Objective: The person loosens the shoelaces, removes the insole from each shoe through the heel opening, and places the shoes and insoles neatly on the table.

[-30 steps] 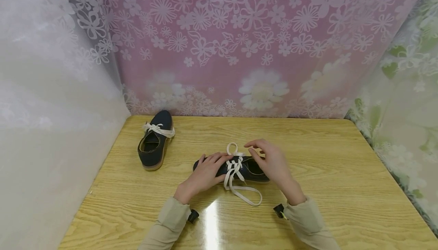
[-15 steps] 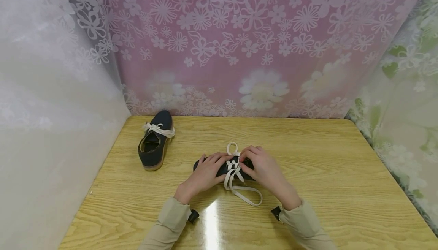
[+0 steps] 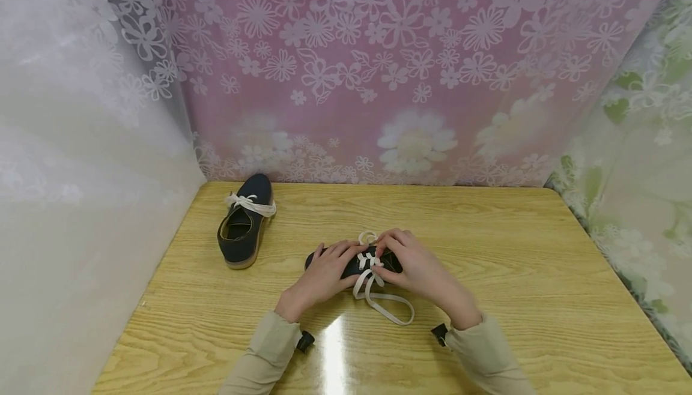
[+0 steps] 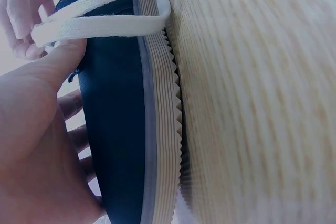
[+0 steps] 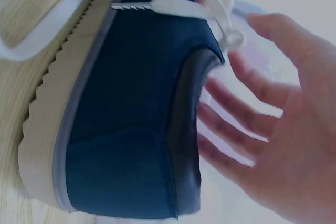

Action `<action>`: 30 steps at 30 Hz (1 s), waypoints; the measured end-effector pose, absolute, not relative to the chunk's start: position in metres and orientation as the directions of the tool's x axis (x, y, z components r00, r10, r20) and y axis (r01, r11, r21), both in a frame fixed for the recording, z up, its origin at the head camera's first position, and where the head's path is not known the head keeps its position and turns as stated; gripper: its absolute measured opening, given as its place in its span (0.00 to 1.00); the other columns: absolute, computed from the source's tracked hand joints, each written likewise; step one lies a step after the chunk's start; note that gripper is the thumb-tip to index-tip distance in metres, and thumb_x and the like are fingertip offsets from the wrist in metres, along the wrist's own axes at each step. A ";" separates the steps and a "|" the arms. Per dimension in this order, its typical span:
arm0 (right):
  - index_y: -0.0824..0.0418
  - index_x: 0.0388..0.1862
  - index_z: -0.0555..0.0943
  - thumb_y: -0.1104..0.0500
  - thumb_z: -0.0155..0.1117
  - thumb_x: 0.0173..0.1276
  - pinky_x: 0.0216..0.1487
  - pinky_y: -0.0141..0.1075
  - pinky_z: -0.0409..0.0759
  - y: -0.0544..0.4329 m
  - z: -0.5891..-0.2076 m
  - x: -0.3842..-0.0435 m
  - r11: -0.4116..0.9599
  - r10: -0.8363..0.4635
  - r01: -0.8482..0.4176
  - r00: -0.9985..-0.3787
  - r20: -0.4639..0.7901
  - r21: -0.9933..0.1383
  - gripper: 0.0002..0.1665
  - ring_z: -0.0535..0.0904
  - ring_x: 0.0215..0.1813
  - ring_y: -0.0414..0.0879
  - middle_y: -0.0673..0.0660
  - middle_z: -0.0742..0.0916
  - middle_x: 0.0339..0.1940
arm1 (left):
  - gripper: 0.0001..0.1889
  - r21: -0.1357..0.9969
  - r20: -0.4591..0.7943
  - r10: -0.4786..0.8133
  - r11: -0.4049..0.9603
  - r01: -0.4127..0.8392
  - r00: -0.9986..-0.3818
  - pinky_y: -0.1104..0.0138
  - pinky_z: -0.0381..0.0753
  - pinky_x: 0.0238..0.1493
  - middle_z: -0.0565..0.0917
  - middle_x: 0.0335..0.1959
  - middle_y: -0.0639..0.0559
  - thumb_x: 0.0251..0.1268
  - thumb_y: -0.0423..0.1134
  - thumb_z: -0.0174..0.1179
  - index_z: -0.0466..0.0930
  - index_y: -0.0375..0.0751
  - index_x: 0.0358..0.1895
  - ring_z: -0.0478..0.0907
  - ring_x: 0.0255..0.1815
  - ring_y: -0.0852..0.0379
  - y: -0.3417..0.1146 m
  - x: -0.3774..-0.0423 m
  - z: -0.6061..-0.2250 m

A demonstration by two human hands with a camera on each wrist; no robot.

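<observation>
A dark blue lace-up shoe [image 3: 350, 268] lies sideways on the table, toe to the left. My left hand [image 3: 323, 272] holds its front part, thumb on the near side and fingers over the far side. White shoelaces [image 3: 390, 311] trail from the shoe, a long loop on the table in front and a smaller loop behind. At the lacing by the shoe's opening, my right hand [image 3: 416, 266] has thumb and forefinger at the lace knot [image 5: 233, 39]. In the right wrist view its other fingers spread beside the shoe's collar [image 5: 184, 124].
A second dark blue shoe [image 3: 238, 250], its white laces tied, stands at the table's back left. The wooden table [image 3: 513, 263] is bounded by a pink flowered curtain [image 3: 324, 83] behind and pale curtains at both sides.
My right hand has come down and left from above the shoe's opening to the lacing. The lace loop behind the shoe has become smaller and lower. The left hand has stayed in place.
</observation>
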State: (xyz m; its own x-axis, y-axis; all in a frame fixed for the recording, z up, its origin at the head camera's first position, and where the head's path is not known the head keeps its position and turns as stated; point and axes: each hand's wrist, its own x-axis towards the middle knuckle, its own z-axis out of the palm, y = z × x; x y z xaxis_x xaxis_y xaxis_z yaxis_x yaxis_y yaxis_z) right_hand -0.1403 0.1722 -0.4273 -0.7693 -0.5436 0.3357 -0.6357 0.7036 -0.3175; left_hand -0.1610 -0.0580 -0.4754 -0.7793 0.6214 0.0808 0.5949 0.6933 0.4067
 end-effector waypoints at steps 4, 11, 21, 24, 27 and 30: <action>0.55 0.37 0.80 0.49 0.77 0.63 0.48 0.46 0.83 0.169 -0.428 -0.140 0.746 -0.541 -0.637 -0.750 0.381 -0.195 0.16 0.80 0.53 0.54 0.56 0.83 0.52 | 0.32 0.401 0.087 0.622 0.694 0.599 -0.778 0.34 0.57 0.72 0.67 0.76 0.49 0.74 0.50 0.61 0.64 0.53 0.78 0.60 0.78 0.44 -0.058 -0.162 -0.475; 0.56 0.35 0.80 0.57 0.71 0.69 0.52 0.45 0.82 0.168 -0.425 -0.138 0.727 -0.512 -0.624 -0.770 0.380 -0.286 0.08 0.80 0.53 0.52 0.56 0.83 0.51 | 0.32 0.424 0.083 0.624 0.684 0.594 -0.777 0.34 0.55 0.73 0.67 0.76 0.49 0.74 0.51 0.60 0.64 0.53 0.77 0.60 0.78 0.44 -0.058 -0.161 -0.474; 0.54 0.26 0.74 0.59 0.75 0.66 0.46 0.44 0.81 0.170 -0.425 -0.139 0.695 -0.524 -0.628 -0.776 0.351 -0.350 0.17 0.78 0.50 0.53 0.58 0.83 0.49 | 0.33 0.441 0.079 0.617 0.682 0.583 -0.783 0.33 0.53 0.73 0.67 0.76 0.48 0.74 0.55 0.59 0.64 0.53 0.78 0.60 0.78 0.44 -0.057 -0.161 -0.473; 0.55 0.27 0.74 0.57 0.78 0.61 0.44 0.43 0.80 0.171 -0.425 -0.139 0.745 -0.495 -0.607 -0.782 0.379 -0.278 0.18 0.78 0.47 0.53 0.57 0.82 0.46 | 0.33 0.446 0.076 0.616 0.682 0.580 -0.784 0.33 0.53 0.73 0.66 0.76 0.49 0.74 0.56 0.58 0.64 0.52 0.78 0.60 0.78 0.44 -0.057 -0.161 -0.473; 0.57 0.29 0.77 0.58 0.78 0.62 0.41 0.44 0.80 0.173 -0.424 -0.139 0.791 -0.463 -0.577 -0.783 0.415 -0.205 0.15 0.79 0.44 0.54 0.56 0.83 0.43 | 0.34 0.449 0.069 0.617 0.683 0.576 -0.784 0.34 0.52 0.74 0.66 0.76 0.49 0.74 0.56 0.58 0.63 0.52 0.78 0.60 0.78 0.45 -0.057 -0.161 -0.473; 0.60 0.32 0.80 0.58 0.77 0.63 0.39 0.45 0.81 0.174 -0.424 -0.139 0.823 -0.449 -0.550 -0.784 0.429 -0.144 0.12 0.80 0.41 0.54 0.55 0.83 0.39 | 0.34 0.454 0.060 0.616 0.684 0.571 -0.786 0.34 0.52 0.74 0.66 0.76 0.49 0.74 0.56 0.58 0.63 0.53 0.78 0.61 0.78 0.45 -0.057 -0.161 -0.474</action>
